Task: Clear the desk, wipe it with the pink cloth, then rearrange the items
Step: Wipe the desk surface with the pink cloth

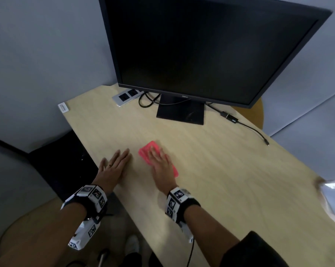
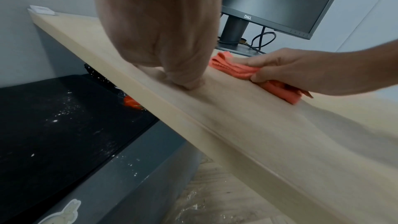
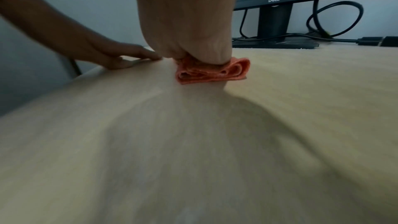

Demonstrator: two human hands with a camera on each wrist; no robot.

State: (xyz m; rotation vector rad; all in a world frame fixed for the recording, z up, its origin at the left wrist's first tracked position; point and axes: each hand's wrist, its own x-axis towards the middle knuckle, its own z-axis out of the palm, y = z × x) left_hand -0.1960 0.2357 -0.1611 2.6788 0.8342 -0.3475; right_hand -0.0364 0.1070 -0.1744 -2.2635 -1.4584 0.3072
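Light wood desk [image 1: 211, 170] pushed into a grey corner, with a dark Dell monitor [image 1: 207, 45] sitting at the back on its flat black base. Cables [image 1: 245, 125] loop behind the stand and one trails off to the right across the wood, loose end lying on the desk. Power strip [image 1: 127, 96] sits at the back left, just beside the monitor.

So my right hand [image 1: 161, 166] is flat on the pink cloth [image 1: 148, 151], which is folded up into a few layers and lying on the desk near the front left, well in front of the monitor base. Fingers are mostly straight and pressing down on it; from the left wrist view the fingertips bend down a little over the cloth's edge, but it's more a press than a grab. Bit of motion blur there too.

My left hand [image 1: 114, 166] is right next to it, palm down on the wood close to the desk's left edge, fingers straight and together, holding nothing. It's near the cloth but not touching it.

Something white and blurry [image 1: 334, 197] sits at the far right edge of the desk, can't tell what it is. Black cabinet [image 2: 53, 125] with white specks sits below the left edge.
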